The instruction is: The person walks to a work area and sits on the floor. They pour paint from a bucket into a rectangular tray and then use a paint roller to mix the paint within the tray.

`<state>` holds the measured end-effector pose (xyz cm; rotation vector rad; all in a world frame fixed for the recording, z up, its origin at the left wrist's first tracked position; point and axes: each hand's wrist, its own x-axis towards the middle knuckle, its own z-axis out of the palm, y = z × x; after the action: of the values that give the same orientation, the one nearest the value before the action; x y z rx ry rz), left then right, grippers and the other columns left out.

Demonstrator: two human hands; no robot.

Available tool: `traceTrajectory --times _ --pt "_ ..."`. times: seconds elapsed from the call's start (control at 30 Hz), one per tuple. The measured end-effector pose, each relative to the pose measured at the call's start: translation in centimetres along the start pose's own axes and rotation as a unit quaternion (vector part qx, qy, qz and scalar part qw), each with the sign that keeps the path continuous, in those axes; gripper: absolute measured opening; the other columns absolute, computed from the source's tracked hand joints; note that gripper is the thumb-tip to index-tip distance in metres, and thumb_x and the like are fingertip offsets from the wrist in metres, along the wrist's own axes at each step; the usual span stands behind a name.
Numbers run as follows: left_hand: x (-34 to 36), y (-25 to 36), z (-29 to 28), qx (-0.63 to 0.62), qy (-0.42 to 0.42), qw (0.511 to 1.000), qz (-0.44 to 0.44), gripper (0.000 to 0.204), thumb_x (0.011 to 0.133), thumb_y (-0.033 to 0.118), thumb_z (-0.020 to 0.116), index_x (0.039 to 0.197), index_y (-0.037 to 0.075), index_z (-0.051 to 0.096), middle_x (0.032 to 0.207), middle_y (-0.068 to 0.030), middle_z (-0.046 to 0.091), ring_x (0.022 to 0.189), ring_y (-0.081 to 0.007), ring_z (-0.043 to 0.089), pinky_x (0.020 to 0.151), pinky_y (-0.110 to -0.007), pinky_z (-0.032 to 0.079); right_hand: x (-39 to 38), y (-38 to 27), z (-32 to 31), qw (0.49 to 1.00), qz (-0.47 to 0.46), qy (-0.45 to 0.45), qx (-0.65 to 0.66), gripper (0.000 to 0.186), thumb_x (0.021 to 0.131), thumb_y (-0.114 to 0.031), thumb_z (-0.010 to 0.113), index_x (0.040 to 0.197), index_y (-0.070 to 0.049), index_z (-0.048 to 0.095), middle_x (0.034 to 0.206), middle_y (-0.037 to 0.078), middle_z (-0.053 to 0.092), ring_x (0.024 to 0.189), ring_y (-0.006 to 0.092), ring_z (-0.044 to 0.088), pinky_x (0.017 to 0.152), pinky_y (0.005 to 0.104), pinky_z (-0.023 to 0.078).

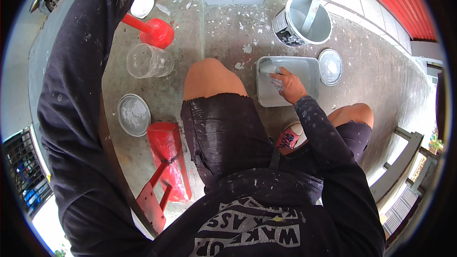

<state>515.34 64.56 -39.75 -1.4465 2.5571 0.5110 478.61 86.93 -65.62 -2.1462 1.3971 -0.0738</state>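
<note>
My right hand (289, 85), its fingers smeared with pale paint, is over a clear rectangular plastic tub (312, 74) that holds whitish-grey liquid. The fingers are bent and closed. Against them, in the tub's far left corner, lies a pale, paint-coated thing (268, 65) whose kind I cannot make out. My left arm (76, 85), in a dark paint-flecked sleeve, stretches up along the left side. Its hand is beyond the upper edge of the picture.
Behind the tub stands a paint bucket (281, 21) with a flat stirring stick (314, 7). Round lids (331, 66) lie beside the tub and at left. A clear plastic container (150, 61), a red round-ended object (159, 33) and a red metal piece (169, 162) are at left on the paint-spotted concrete.
</note>
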Motion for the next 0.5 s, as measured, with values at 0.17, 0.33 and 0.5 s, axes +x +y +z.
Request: traceTrajectory --times 0.17,0.33,0.5 --pt "-0.1 -0.5 0.2 -0.006 0.007 1.000 0.005 0.059 0.090 0.046 0.061 0.128 0.002 0.056 0.109 -0.0160 0.070 0.104 -0.0280 0.064 0.094 -0.034 0.045 -0.5 2.1 -0.9 0.997 0.061 0.014 0.038 0.062 0.061 0.006 0.072 0.120 -0.011 0.064 0.120 0.019 0.057 0.108 0.0400 0.058 0.092 0.0423 0.049" --pt "-0.1 -0.1 0.0 0.023 0.013 1.000 0.005 0.059 0.090 0.046 0.062 0.130 0.002 0.055 0.109 -0.0151 0.070 0.105 -0.0277 0.064 0.095 -0.033 0.044 -1.3 5.1 -1.0 0.990 0.131 0.057 0.017 0.063 0.061 0.006 0.071 0.121 -0.011 0.063 0.124 0.022 0.057 0.113 0.0401 0.056 0.098 0.0419 0.047" --pt "-0.3 -0.1 -0.1 -0.003 0.004 1.000 0.008 0.059 0.090 0.046 0.062 0.130 0.004 0.055 0.110 -0.0146 0.070 0.106 -0.0277 0.063 0.095 -0.033 0.044 -2.0 6.6 -1.1 0.978 0.163 0.125 -0.045 0.057 0.063 0.003 0.070 0.118 -0.010 0.066 0.121 0.022 0.061 0.109 0.0384 0.059 0.095 0.0412 0.048"
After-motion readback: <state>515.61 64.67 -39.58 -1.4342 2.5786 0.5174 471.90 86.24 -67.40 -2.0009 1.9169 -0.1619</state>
